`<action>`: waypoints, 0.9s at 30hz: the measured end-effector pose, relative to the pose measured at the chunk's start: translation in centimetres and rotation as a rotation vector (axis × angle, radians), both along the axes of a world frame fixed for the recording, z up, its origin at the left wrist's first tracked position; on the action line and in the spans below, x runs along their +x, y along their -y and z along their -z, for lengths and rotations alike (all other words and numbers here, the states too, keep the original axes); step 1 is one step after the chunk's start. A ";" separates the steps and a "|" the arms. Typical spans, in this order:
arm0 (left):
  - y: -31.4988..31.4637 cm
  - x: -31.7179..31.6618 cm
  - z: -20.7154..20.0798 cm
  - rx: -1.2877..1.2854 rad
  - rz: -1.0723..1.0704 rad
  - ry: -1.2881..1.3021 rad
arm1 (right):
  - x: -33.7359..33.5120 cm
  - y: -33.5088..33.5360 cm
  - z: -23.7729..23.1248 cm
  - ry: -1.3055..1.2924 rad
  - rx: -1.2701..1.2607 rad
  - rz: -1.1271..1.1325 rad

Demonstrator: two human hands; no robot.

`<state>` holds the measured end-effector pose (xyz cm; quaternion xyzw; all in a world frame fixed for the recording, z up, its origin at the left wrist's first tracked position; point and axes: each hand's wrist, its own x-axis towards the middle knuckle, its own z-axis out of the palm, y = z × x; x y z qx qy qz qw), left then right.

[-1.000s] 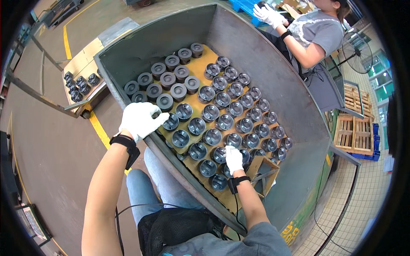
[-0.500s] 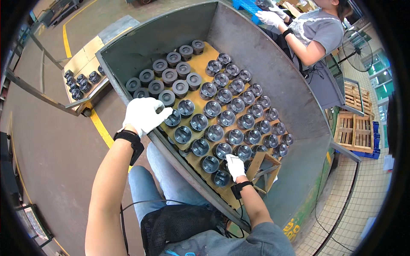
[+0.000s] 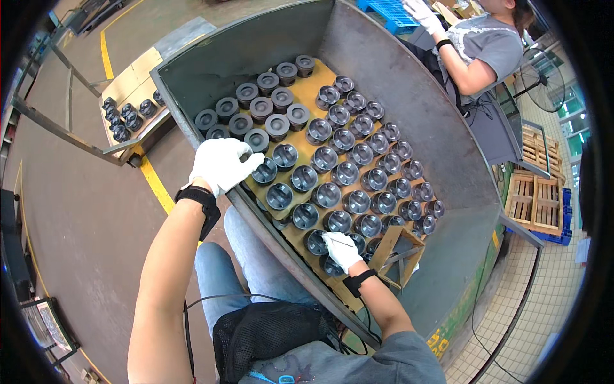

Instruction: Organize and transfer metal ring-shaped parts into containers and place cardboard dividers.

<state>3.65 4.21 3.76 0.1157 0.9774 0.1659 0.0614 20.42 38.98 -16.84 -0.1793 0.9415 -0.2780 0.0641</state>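
My left hand (image 3: 220,163), in a white glove, rests on the near rim of a large grey metal bin (image 3: 409,109) and grips that edge. My right hand (image 3: 341,248), also gloved, reaches down inside the bin and holds a thin pen-like tool over the near rows of dark metal pistons (image 3: 345,173). Several of these pistons stand in rows on a brown board (image 3: 310,83). Its fingers are closed around the tool, close to a piston (image 3: 316,242) at the near edge.
A wooden frame (image 3: 400,249) leans in the bin's near right corner. Another person (image 3: 476,48) in a grey shirt works at the far right. A low cart with more pistons (image 3: 125,115) stands left, by a yellow floor line. Wooden pallets (image 3: 534,198) lie right.
My right hand has drawn back toward me along the near rows of pistons. The view shifted slightly; my left hand stays on the rim.
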 end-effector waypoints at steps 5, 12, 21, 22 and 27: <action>0.3 0.1 -0.5 -0.004 -0.012 0.006 | 0.7 -0.7 -4.6 0.272 0.114 -0.024; 0.0 -0.2 -0.9 0.004 -0.039 0.056 | 2.5 -1.2 -1.3 0.446 0.012 0.007; 0.2 -0.1 -0.8 0.002 -0.014 0.002 | -2.1 0.8 -9.0 0.010 0.187 -0.081; 0.1 -0.1 -0.7 0.020 -0.021 0.033 | -2.2 0.8 -8.7 -0.035 0.140 -0.058; 0.2 -0.1 -0.8 -0.004 -0.032 0.065 | -3.2 2.7 -11.5 -0.208 -0.039 0.001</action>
